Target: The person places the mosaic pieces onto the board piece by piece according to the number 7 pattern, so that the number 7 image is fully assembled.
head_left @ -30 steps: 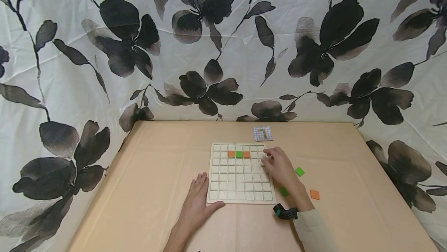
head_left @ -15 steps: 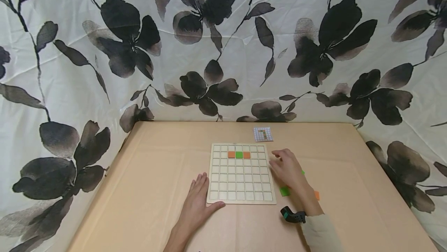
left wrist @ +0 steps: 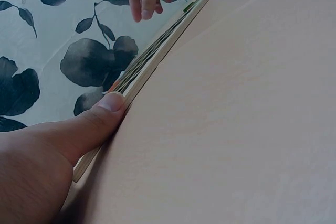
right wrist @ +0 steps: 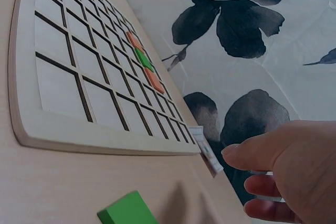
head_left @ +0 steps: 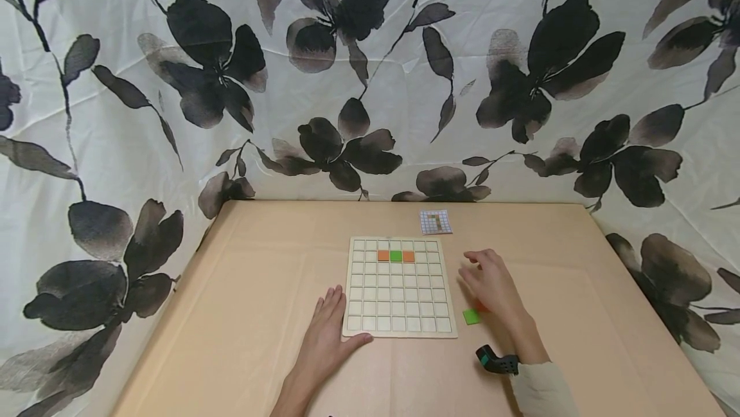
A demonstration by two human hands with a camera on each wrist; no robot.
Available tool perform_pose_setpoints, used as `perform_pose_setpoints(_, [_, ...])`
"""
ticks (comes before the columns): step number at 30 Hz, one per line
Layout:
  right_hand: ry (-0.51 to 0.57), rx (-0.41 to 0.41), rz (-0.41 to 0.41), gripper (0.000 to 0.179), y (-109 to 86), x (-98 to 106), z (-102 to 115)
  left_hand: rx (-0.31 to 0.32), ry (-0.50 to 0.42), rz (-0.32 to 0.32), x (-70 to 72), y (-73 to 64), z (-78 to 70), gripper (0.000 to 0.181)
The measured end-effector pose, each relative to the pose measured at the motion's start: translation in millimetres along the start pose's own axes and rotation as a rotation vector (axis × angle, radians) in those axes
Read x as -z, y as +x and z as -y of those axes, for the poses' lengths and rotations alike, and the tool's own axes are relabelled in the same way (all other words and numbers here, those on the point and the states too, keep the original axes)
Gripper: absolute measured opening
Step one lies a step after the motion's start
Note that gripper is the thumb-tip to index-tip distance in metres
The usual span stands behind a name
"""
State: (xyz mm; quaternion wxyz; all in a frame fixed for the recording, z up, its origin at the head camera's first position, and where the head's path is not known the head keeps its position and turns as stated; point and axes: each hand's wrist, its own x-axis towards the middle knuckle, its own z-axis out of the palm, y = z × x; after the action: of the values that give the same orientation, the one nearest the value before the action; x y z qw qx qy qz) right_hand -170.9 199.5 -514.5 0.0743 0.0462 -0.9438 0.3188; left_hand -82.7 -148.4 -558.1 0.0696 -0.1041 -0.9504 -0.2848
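Left hand: left hand point(head_left: 328, 326) lies along the near-left corner of the pale wood-look grid board point(head_left: 384, 293), fingers extended close together, thumb against the near edge.
Right hand: right hand point(head_left: 494, 285) hovers clear of the board's right side, fingers loosely bent, thumb apart; no tile visible in it.
Board position: just right of the left hand's fingers.
Tile handling: probably best with the left hand steadying the board, the right thumb and 1 finger taking opposite edges, the piece kept level and square to its cell.
Tiles on board: 2 orange square tiles point(head_left: 383, 256) flanking 1 green square tile point(head_left: 396, 256), left of the right hand.
Loose tiles: 1 loose green tile point(head_left: 471, 317) nearer the person than the right hand; 1 loose orange tile point(head_left: 481, 306), partly hidden beneath it. Others underneath: cannot tell.
Card: 1 small printed grid card point(head_left: 435, 222), beyond the right hand, leftward.
Wristband: 1 black wristband point(head_left: 497, 361), behind the right hand.
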Motion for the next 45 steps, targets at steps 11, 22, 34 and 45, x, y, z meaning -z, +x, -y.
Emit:
perform_pose_setpoints(11, [0.005, -0.048, 0.003, 0.042, -9.9, 8.4, -12.6, -0.022, 0.013, -0.032, -2.5, 1.3, 1.2, 0.104])
perform_pose_setpoints(22, [-0.043, -0.07, -0.01, 0.041, -16.9, 14.7, -26.4, -0.036, 0.017, -0.033, -1.4, 1.5, 2.4, 0.103])
perform_pose_setpoints(34, [-0.058, -0.083, -0.01, 0.042, -22.5, 19.8, -37.7, -0.003, 0.002, 0.007, -0.9, 1.9, 1.9, 0.104])
perform_pose_setpoints(45, [-0.07, -0.094, 0.013, 0.045, -25.3, 21.5, -43.5, -0.027, 0.024, -0.033, -3.8, 0.5, 2.3, 0.103])
